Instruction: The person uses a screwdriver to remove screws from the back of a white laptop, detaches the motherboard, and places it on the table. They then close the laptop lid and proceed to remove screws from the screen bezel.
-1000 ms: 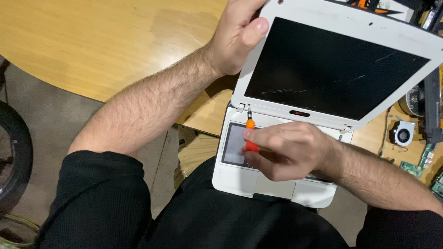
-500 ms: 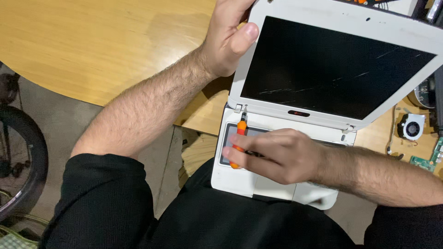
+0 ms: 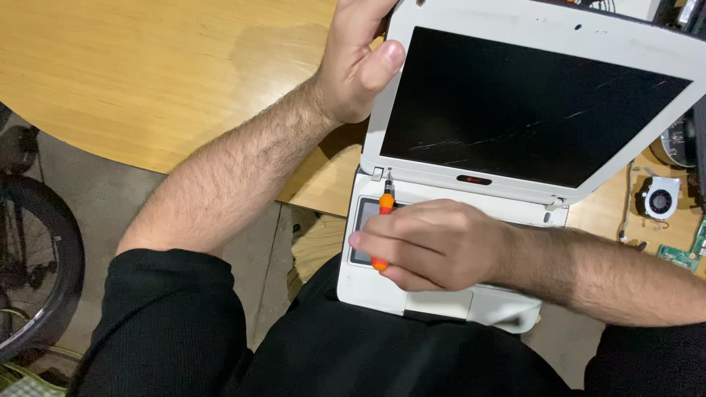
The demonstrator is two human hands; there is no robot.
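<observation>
A small white laptop (image 3: 441,298) rests half on my lap and half on the table edge, lid open, its dark screen (image 3: 526,103) scratched. My left hand (image 3: 357,62) grips the left edge of the lid, thumb on the bezel. My right hand (image 3: 434,242) lies over the base and holds an orange-handled screwdriver (image 3: 384,213). The screwdriver's tip points up at the left hinge corner of the base. Most of the keyboard area is hidden under my right hand.
A round wooden table (image 3: 147,73) fills the upper left. At the right lie a small cooling fan (image 3: 660,197) and a green circuit board (image 3: 687,250). A bicycle wheel (image 3: 37,257) stands on the floor at the left.
My right hand and the screwdriver have shifted slightly left and upward along the base, bringing the tip closer to the left hinge. My left hand keeps its grip on the lid.
</observation>
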